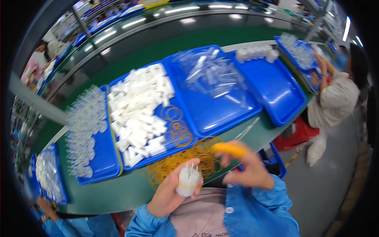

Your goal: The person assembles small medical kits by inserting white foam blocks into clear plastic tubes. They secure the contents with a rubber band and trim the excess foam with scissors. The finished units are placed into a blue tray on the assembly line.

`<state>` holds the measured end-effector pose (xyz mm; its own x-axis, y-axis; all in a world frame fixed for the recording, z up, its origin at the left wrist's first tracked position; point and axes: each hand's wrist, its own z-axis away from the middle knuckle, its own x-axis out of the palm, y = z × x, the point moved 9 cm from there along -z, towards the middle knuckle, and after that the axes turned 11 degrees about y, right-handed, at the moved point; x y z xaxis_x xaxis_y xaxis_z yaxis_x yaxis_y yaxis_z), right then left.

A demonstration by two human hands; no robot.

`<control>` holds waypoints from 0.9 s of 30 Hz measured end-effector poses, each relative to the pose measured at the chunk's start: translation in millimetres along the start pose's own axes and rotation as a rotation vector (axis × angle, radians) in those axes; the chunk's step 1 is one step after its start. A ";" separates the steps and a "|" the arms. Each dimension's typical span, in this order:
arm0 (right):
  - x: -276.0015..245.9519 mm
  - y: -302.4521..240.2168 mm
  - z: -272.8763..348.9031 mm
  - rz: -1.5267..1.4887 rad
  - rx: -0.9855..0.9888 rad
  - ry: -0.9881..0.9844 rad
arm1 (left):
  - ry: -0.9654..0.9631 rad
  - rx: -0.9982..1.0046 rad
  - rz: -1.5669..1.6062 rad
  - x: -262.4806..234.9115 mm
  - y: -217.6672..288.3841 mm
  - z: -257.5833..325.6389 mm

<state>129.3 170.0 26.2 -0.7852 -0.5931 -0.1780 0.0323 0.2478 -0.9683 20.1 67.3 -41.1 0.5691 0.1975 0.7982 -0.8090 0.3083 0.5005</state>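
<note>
My left hand (170, 193) is closed around a bundle of white pieces (189, 180), held upright near my chest. A yellowish band circles the bundle, and thin tips stick up from its top. To its right, my right hand (251, 169) hovers apart from the bundle, thumb and index finger spread, with nothing visible between them. An orange-yellow finger cot (230, 149) covers its index finger. Just beyond both hands lies a loose heap of yellow rubber bands (199, 155) on the green table (100, 196). Motion smears the right hand a little.
Blue trays hold white blocks (138, 96), clear plastic pieces (213, 75), bundled clear tubes (85, 126) and white bundles (256, 53). Brown rubber bands (177, 126) lie beside the blocks. A co-worker (333, 94) sits at the right; another person's arm (49, 209) shows lower left.
</note>
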 end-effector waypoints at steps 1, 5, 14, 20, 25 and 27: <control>15.3 -9.8 3.1 -0.041 -0.034 -0.131 | 0.019 -0.015 -0.115 2.7 -9.1 0.7; 14.2 -24.6 10.2 -0.006 -0.132 -0.195 | 0.094 0.187 -0.363 30.3 -5.3 -3.0; -267.7 42.0 -115.2 0.486 -0.152 0.838 | 0.591 0.852 -0.644 -22.9 70.3 61.1; -332.9 91.5 -176.7 0.940 -0.269 1.004 | 0.904 0.922 -0.527 -66.0 91.5 104.2; -340.4 118.2 -177.2 0.757 -0.222 1.094 | 1.102 1.007 -0.637 -107.0 106.0 155.1; -344.0 112.2 -165.5 0.680 -0.224 1.127 | 1.176 1.008 -0.688 -120.0 114.0 168.6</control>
<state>300.7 528.6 7.9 -0.7357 0.6235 -0.2646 0.6023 0.4236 -0.6766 -165.3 -78.2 -23.2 0.2476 0.9661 -0.0733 0.1154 0.0457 0.9923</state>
